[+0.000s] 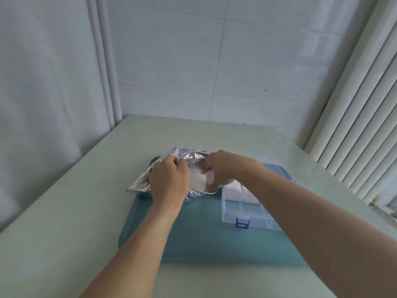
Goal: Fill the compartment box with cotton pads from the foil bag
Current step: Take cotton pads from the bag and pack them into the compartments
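Observation:
A silver foil bag (139, 182) lies on the teal tray (193, 244), its mouth open toward me. My left hand (168, 181) grips the bag's left rim. My right hand (223, 168) reaches into the open mouth, fingers curled on the rim or on the white cotton pads (198, 179) inside; which one is hidden. To the right stands the clear compartment box (247, 214) with a blue latch (242, 223). White pads (234, 189) fill its far compartments; the near compartments look bare. Its lid (277, 171) lies open behind.
The tray rests on a pale table (64, 211) in a corner. A white tiled wall stands behind, a curtain hangs at the left, and vertical blinds (354, 125) close off the right side.

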Available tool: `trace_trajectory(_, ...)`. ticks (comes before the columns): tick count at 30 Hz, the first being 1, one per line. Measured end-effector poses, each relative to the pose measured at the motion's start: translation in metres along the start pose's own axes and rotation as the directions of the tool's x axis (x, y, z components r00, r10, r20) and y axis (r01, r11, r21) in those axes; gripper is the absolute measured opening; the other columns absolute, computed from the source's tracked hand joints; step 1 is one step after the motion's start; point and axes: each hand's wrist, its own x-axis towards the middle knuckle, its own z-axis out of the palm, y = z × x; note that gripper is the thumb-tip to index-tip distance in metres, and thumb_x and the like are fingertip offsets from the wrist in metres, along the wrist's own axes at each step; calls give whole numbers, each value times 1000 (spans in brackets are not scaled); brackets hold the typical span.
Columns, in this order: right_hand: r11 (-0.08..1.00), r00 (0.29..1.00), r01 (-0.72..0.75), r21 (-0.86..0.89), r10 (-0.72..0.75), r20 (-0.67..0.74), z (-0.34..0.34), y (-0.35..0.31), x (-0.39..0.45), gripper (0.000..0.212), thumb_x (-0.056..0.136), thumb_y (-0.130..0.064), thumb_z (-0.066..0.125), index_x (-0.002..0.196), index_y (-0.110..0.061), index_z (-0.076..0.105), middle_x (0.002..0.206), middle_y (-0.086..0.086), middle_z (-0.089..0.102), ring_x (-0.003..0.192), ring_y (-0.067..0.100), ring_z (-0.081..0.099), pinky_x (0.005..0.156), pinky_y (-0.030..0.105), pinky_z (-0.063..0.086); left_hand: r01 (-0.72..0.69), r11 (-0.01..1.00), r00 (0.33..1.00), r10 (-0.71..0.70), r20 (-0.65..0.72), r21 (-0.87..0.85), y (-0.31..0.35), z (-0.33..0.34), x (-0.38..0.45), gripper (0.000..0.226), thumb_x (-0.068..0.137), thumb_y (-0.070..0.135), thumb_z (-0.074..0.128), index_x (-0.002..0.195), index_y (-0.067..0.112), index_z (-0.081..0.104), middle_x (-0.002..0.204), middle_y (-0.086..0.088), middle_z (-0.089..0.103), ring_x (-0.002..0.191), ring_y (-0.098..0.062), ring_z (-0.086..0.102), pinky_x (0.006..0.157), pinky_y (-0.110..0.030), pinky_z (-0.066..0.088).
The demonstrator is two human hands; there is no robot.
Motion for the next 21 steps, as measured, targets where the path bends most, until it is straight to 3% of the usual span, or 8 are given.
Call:
trace_trajectory(3, 999, 993, -16, 30, 20, -115, 1, -2, 7, 45, 79, -22, 81, 122, -17, 69, 114, 7, 68, 102, 24, 60, 79, 28, 51, 38, 999, 999, -38, 2, -30, 1, -1, 1, 40, 92, 16, 48, 56, 18, 32, 58, -3, 41, 76, -41, 51, 75, -47, 44)
trace_trajectory(6, 958, 971, -20, 287, 87, -221, -9, 5, 2, 36, 72, -18, 85, 107, -16, 76, 91, 4, 71, 77, 18, 60, 63, 20, 43, 62, 995, 998, -62, 2, -75, 0, -1, 3, 38, 93, 20, 48, 58, 17, 36, 63, -6, 47, 80, -42, 54, 77, -49, 46)
trace_trajectory(9, 690, 988, 59, 721, 60, -139, -15, 14, -3, 18, 81, -17, 81, 93, -4, 77, 80, 7, 77, 67, 17, 70, 70, 25, 56, 82, 992, 997, -83, -4, -96, 0, -1, 3, 35, 92, 20, 48, 59, 14, 40, 65, -7, 50, 73, -37, 49, 73, -46, 44)
trace_trajectory(11, 520, 997, 58, 852, 17, -78, -10, 13, -1, 23, 87, -20, 77, 97, 0, 76, 87, 11, 77, 77, 20, 72, 76, 29, 60, 104, 988, 995, -104, 1, -111, 1, -2, 3, 35, 93, 19, 49, 59, 12, 42, 62, -6, 51, 69, -32, 45, 66, -41, 38)
trace_trajectory(14, 577, 983, 2, 816, 147, -106, 2, 3, 7, 32, 81, -33, 82, 94, -5, 76, 78, 9, 70, 70, 19, 64, 75, 35, 57, 131, 983, 991, -130, 14, -131, 2, -4, 3, 40, 94, 20, 51, 57, 14, 40, 59, -2, 48, 64, -27, 42, 62, -37, 31)
trace_trajectory(17, 618, 971, -60, 784, 219, -98, 6, -12, 5, 33, 75, -38, 86, 97, -16, 75, 72, -1, 62, 63, 14, 56, 61, 26, 47, 157, 975, 988, -153, 32, -160, 3, -5, 2, 42, 95, 21, 51, 56, 16, 38, 58, 1, 46, 60, -21, 41, 62, -36, 30)
trace_trajectory(21, 727, 972, -92, 680, 213, -95, 8, -26, 4, 44, 70, -40, 87, 100, -13, 71, 80, -4, 61, 74, 15, 53, 73, 33, 51, 173, 968, 985, -168, 40, -184, 2, -5, 3, 37, 95, 22, 50, 59, 15, 43, 64, -1, 51, 66, -24, 45, 65, -36, 33)
